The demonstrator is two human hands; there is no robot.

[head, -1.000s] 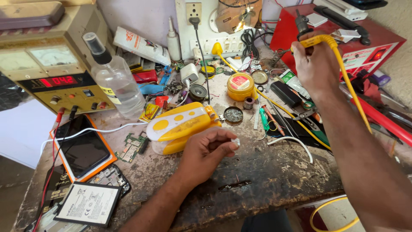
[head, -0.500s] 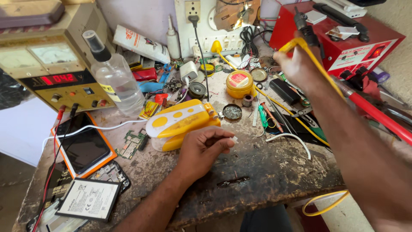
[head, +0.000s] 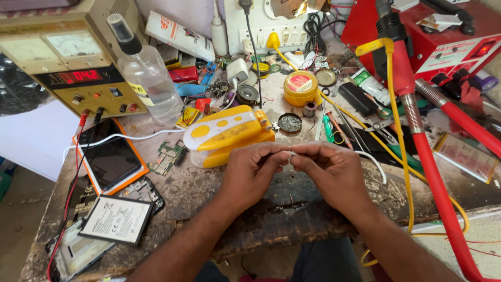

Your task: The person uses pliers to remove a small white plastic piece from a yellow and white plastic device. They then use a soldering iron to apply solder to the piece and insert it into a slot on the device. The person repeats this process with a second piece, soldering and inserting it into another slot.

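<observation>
Pinching small white piece [head: 288,155] between fingertips of left hand [head: 253,169] and right hand [head: 330,168], both closed on it, mid-counter [head: 219,188]. Sitting just behind: yellow-white device [head: 228,134]. Farther back: clear spray bottle [head: 146,73], power supply [head: 68,57]. Left side: phone in orange case [head: 109,159], battery [head: 116,220]. Right side: red hose [head: 433,172], yellow cable [head: 397,130].

**Cluttered repair bench**

The worn, stained bench [head: 209,193] carries a yellow-and-white device [head: 227,134] just beyond the left hand [head: 250,175], a phone [head: 110,156] and flat battery [head: 117,219] well to its left, and a yellow tin [head: 300,87] beyond the right hand [head: 334,175].
</observation>
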